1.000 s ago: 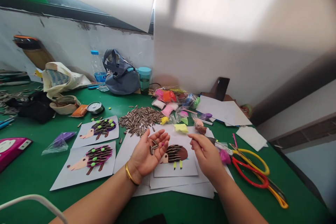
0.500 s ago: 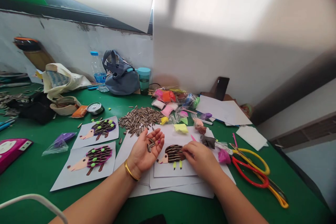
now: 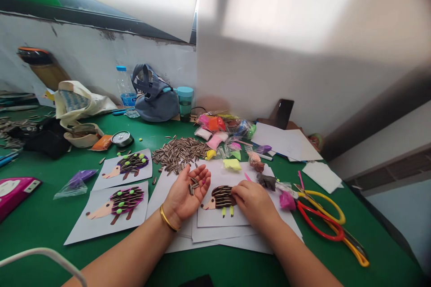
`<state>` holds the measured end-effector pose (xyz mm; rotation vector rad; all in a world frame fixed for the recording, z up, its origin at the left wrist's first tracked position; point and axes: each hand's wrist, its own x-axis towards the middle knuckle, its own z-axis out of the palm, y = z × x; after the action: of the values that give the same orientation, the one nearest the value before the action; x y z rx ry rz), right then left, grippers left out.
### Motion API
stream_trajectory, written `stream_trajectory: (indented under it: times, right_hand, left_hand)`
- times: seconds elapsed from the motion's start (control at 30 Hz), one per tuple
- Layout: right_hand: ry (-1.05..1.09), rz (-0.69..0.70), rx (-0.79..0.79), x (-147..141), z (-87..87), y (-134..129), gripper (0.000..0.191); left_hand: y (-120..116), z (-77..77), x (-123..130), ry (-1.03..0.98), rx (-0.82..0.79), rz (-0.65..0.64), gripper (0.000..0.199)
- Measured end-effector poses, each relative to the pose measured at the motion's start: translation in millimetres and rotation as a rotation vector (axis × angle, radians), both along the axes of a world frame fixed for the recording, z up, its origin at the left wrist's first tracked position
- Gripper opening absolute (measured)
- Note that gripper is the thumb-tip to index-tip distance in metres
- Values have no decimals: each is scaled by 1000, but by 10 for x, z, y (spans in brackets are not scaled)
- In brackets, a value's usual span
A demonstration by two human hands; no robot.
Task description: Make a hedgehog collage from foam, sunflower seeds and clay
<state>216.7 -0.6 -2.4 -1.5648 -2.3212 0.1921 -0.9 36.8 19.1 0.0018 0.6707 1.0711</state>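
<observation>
My left hand (image 3: 189, 189) lies palm up, its cupped fingers holding a few sunflower seeds (image 3: 193, 184). To its right is a clay hedgehog (image 3: 221, 197) on white paper, with striped seeds in its dark back, a peach snout and yellow-green legs. The fingers of my right hand (image 3: 254, 202) are pinched together on the right end of that back; what is between them is hidden. Two more hedgehog pictures, an upper one (image 3: 129, 165) and a lower one (image 3: 117, 205) with green dots, lie to the left. Behind my left hand is a sunflower seed heap (image 3: 180, 152).
Scissors with red and yellow handles (image 3: 323, 215) lie at the right. Bagged coloured clay (image 3: 218, 128) is piled at the back, near a blue-grey bag (image 3: 155, 96) and a teal-lidded cup (image 3: 185, 104). A purple clay packet (image 3: 79, 180) lies on the left.
My right hand has shifted slightly left along the hedgehog's back, its fingers still pinched. My left hand stays in place with the seeds.
</observation>
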Motion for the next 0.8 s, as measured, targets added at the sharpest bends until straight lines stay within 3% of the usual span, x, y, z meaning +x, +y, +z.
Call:
stream_trajectory:
  times: [0.47, 0.8]
  right_hand:
    - [-81, 9, 23, -39, -75, 28, 17]
    - [-68, -5, -2, -62, -33, 5, 17]
  left_hand:
    - [-1, -10, 6, 7, 5, -5, 34]
    - [-10, 9, 9, 9, 2, -3, 35]
